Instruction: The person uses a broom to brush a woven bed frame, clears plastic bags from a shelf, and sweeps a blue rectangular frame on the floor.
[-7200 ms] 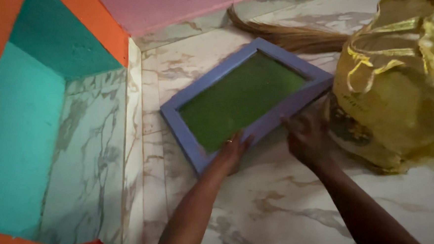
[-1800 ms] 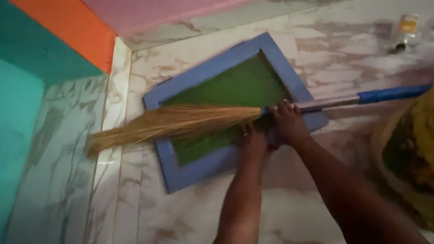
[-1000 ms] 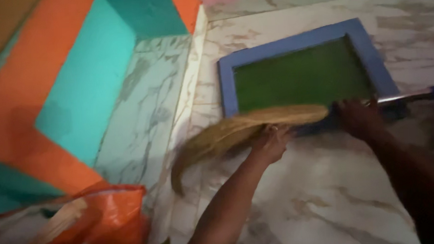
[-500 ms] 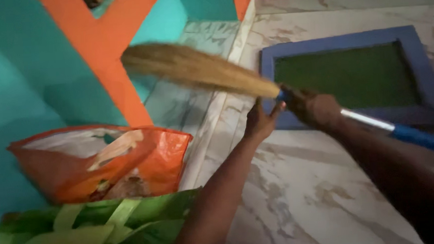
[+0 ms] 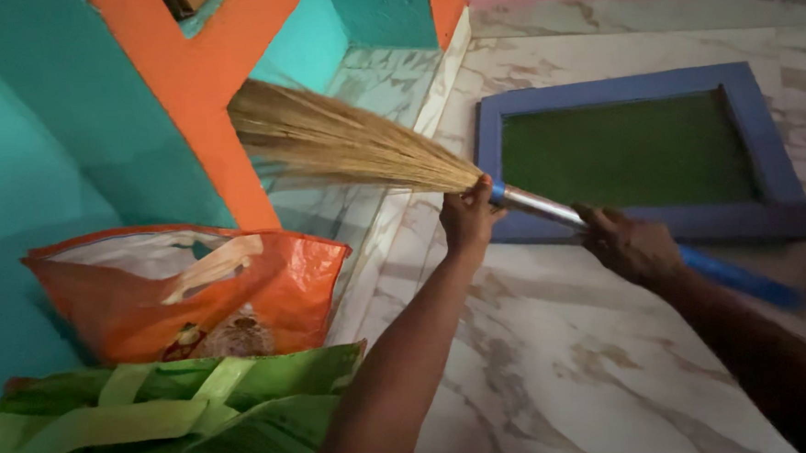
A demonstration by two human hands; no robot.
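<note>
Lifted off the blue-framed green board (image 5: pixel 643 154), the grass broom (image 5: pixel 353 146) now angles toward the marble step (image 5: pixel 359 82); left hand (image 5: pixel 467 218) and right hand (image 5: pixel 629 242) grip its handle, best kept firm for control.

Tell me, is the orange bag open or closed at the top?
Open. The orange bag gapes at its top, its pale inner lining and a loose handle showing. What lies deeper inside cannot be told.

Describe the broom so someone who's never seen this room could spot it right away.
Start at the blue-framed green panel lying on the marble floor. Left of it, both hands, left hand and right hand, grip the straw-bristled broom. It alone has tan bristles, a metal neck and a blue handle.
</note>
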